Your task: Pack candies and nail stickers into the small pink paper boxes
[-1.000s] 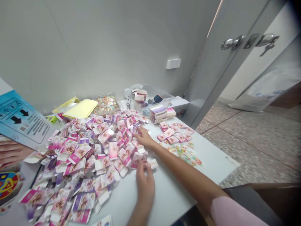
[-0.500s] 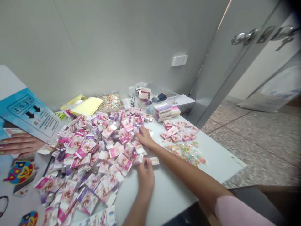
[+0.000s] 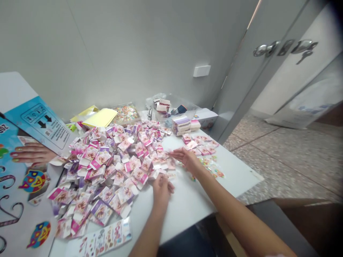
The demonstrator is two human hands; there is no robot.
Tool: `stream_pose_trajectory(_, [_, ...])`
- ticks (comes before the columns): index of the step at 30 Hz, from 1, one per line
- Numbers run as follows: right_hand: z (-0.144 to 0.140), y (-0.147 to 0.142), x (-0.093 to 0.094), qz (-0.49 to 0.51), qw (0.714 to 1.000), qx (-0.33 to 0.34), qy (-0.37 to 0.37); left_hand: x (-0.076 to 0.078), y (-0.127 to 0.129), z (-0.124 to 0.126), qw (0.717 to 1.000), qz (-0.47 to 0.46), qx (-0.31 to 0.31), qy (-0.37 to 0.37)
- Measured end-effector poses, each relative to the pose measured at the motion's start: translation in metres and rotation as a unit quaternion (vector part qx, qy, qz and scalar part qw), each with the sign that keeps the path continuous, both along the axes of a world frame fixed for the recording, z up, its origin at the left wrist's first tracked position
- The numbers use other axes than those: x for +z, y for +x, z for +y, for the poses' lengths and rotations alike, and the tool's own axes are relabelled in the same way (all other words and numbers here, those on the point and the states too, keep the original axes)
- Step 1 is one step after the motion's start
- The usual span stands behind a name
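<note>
Hands meet at the pile's near edge — I see my left hand (image 3: 161, 187) curled, pinching a small flat carton (image 3: 171, 175), my right hand (image 3: 187, 159) spread flat, fingers on the table (image 3: 193, 203) beside the heap of cartons (image 3: 112, 167) near the front edge.

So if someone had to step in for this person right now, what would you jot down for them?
Left hand: resting on the white table at the near edge of the pile of pink flat cartons, fingers curled; whether it holds one I cannot tell.
Right hand: open, palm down, at the pile's right edge, holding nothing.
Nearby: folded small boxes laid out beyond the right hand, colourful sticker bits beside them, stacked boxes farther back.
Done: a small group of folded boxes.
Left: most of the cartons lie flat and unfolded.
</note>
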State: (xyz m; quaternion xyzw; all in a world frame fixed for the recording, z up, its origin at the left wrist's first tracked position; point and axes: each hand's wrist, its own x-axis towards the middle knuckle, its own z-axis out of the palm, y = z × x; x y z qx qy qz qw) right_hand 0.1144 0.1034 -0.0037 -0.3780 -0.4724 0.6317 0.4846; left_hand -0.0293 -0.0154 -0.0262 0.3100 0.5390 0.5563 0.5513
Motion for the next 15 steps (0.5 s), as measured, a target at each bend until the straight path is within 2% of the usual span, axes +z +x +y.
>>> stream_pose_trajectory(5, [-0.081,0.017,-0.013,-0.004,0.998,-0.066,0.001,0.015,0.009,-0.023,0.998,-0.046,-0.029,-0.015])
stream_pose_trajectory(8, [-0.134,0.013,-0.015,-0.040,0.998,-0.058,0.007,0.019,0.011,-0.045,0.999,-0.030,-0.039,-0.014])
stream_pose_trajectory(11, [-0.175,0.004,-0.012,-0.110,0.993,-0.005,0.042,0.015,0.012,-0.072,0.999,0.020,-0.047,-0.007])
stream_pose_trajectory(15, [-0.206,-0.013,-0.014,-0.173,0.981,0.014,0.084,0.002,0.010,-0.109,0.991,0.120,-0.054,0.009])
